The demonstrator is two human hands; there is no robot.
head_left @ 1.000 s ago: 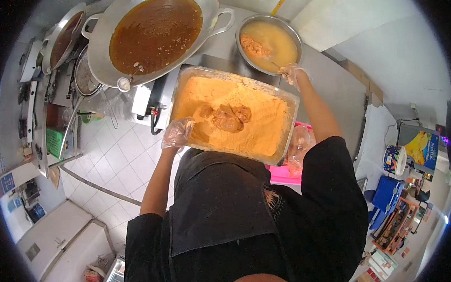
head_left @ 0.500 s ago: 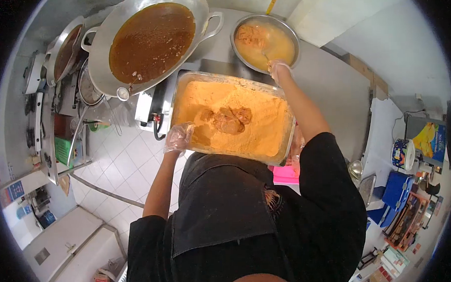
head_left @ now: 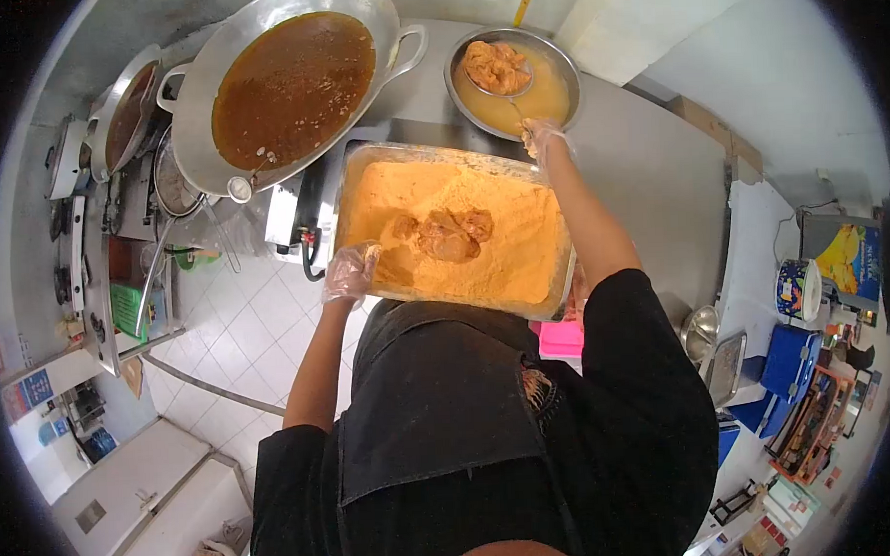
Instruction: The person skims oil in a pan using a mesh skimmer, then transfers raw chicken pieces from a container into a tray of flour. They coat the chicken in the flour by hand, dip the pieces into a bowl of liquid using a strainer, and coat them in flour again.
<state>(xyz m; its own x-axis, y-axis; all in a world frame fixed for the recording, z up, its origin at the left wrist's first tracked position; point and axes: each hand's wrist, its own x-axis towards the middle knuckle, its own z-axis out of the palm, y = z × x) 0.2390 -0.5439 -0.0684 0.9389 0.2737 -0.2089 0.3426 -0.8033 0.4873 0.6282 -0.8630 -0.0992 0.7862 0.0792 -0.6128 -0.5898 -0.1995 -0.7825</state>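
Note:
My right hand (head_left: pixel 546 142), in a clear plastic glove with crumbs on it, is closed around the handle of a skimmer (head_left: pixel 510 97). Chicken pieces (head_left: pixel 497 66) sit heaped on the skimmer, over a metal bowl (head_left: pixel 574 105) of cloudy yellowish liquid. Also gloved, my left hand (head_left: pixel 349 274) is curled at the left rim of a rectangular tray (head_left: pixel 441 153), breading stuck to its fingertips. Orange breading flour (head_left: pixel 508 266) fills this tray. Several chicken pieces (head_left: pixel 447 236) lie in the middle of the flour.
A big two-handled wok (head_left: pixel 193 130) of brown oil stands at the upper left, a dial thermometer (head_left: pixel 239 189) at its edge. Beside it are a strainer (head_left: pixel 172 180) and a second pan (head_left: pixel 131 117). A grey counter (head_left: pixel 647 173) extends to the right.
The skimmer has come up in the bowl, and the chicken on it now shows clear of the liquid. My left hand stays at the tray's rim.

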